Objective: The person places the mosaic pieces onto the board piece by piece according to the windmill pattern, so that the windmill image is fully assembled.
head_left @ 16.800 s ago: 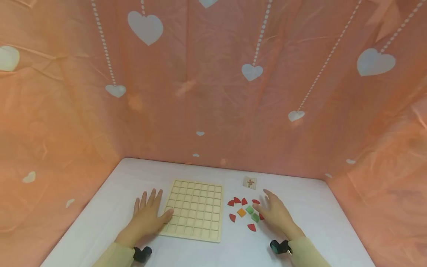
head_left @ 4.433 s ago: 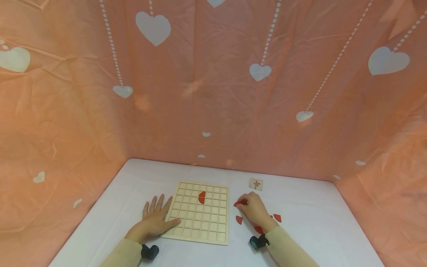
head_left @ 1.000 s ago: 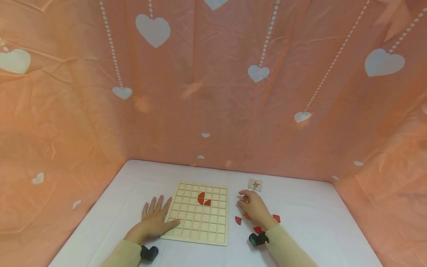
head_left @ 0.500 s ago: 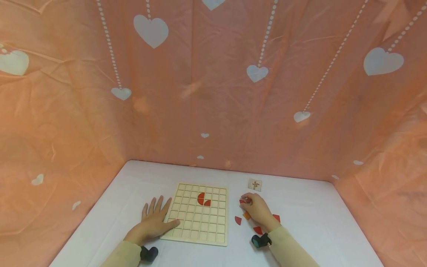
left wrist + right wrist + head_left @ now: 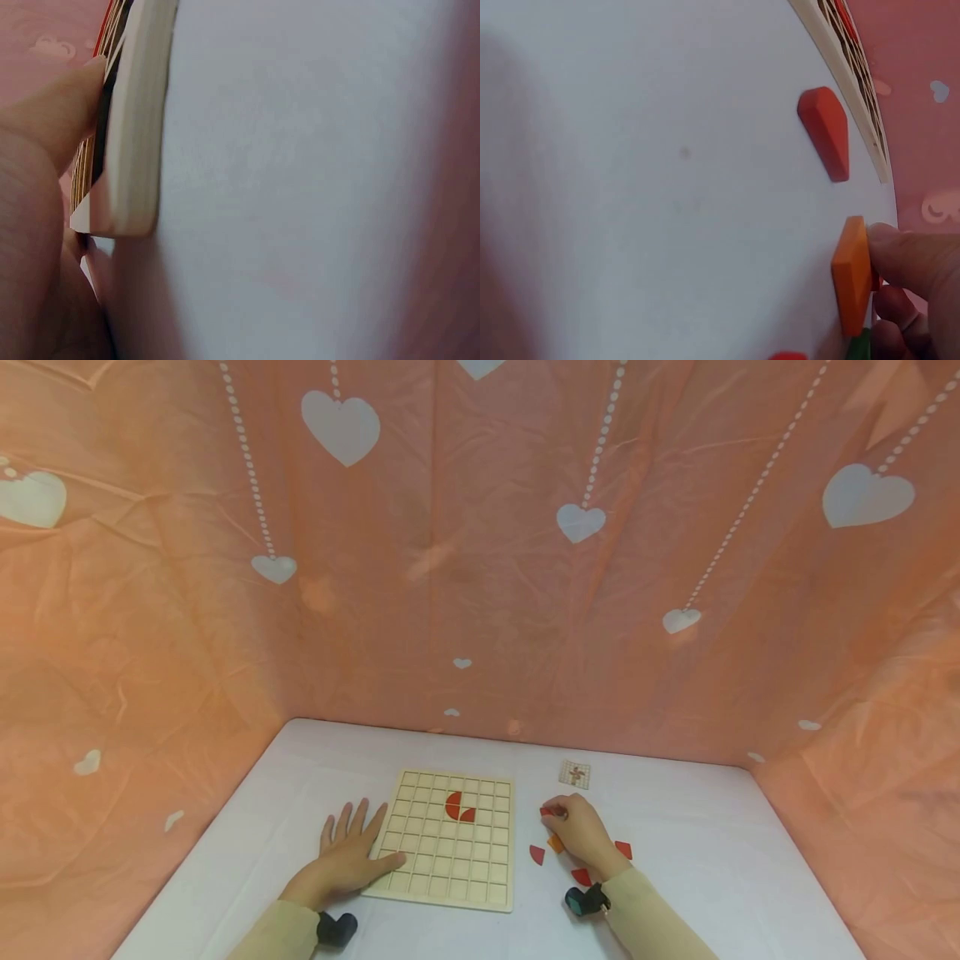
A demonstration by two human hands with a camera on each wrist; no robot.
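Wedge [image 5: 545,811], red, right of the grid board [image 5: 442,865], is pinched by the right hand [image 5: 582,832] (lifted or not, I cannot tell). I would grip it lightly by its edges, clear of the orange tile [image 5: 852,277]. At the board's left, the left hand [image 5: 341,862] rests, fingers spread, thumb over the edge; gentle pressure there should, I judge, steady it.
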